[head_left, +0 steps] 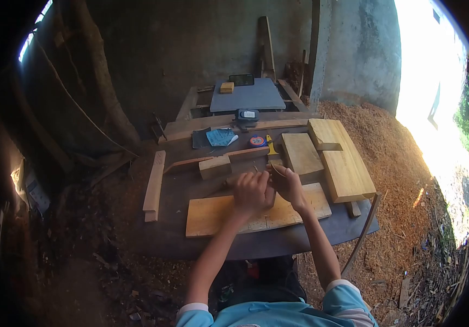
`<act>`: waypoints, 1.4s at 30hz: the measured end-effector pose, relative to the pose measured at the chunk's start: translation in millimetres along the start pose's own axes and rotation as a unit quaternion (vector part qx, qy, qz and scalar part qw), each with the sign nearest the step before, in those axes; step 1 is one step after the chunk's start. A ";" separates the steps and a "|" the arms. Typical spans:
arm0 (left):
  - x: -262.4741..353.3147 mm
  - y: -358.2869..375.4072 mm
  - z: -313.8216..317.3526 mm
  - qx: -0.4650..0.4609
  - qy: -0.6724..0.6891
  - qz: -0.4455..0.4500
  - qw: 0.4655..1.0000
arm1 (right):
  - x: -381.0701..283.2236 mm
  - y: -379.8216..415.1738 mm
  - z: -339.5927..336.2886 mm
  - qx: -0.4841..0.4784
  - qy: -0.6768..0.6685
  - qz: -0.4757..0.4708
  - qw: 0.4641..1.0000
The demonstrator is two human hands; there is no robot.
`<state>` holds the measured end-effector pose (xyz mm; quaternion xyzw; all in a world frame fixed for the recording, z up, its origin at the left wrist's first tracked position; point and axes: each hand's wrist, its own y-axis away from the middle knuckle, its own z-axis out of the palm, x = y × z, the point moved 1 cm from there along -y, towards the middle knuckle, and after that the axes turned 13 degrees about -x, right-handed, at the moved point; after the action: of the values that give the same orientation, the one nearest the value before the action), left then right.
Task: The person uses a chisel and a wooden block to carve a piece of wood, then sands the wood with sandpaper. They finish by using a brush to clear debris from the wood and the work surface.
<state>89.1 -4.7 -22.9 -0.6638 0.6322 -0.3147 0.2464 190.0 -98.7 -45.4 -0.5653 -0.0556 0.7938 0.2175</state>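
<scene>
Both of my hands meet over a flat yellowish board [207, 219] near the front of the dark table. My left hand [252, 192] is closed, its fingers curled around something mostly hidden, with a thin tip showing just above the knuckles. Beside it, my right hand [290, 188] pinches a small thin brown piece [279, 170] between thumb and fingers. A short wooden block [215, 167] lies just beyond my left hand. Past my right hand are a thicker wooden block [303, 155] and a yellow-handled tool [271, 146].
A large notched timber block [351, 169] sits at the right edge and a wooden strip [153, 188] at the left. Farther back lie a tape measure [257, 141], a blue printed sheet [222, 137] and a dark device [246, 115]. Wood shavings [398, 163] cover the ground rightward.
</scene>
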 end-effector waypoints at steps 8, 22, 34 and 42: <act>1.4 -0.6 -3.6 0.000 -0.001 -0.001 1.000 | 12.9 -1.0 1.0 0.055 0.086 0.008 0.995; 17.0 58.6 -27.4 -0.139 -0.062 0.094 0.984 | 32.3 28.0 -22.0 0.050 0.221 0.027 0.974; -2.3 70.9 -20.1 -0.228 0.052 -0.085 0.968 | 24.9 34.5 -26.3 0.075 0.216 -0.032 0.973; -10.7 78.5 -14.5 -0.252 0.083 -0.279 0.923 | 6.3 11.5 -4.7 0.026 0.382 0.054 0.922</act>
<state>24.7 0.7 -71.0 -0.8250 0.4980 -0.2548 -0.0805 189.4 -107.2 -56.4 -0.8219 0.0827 0.5292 0.1941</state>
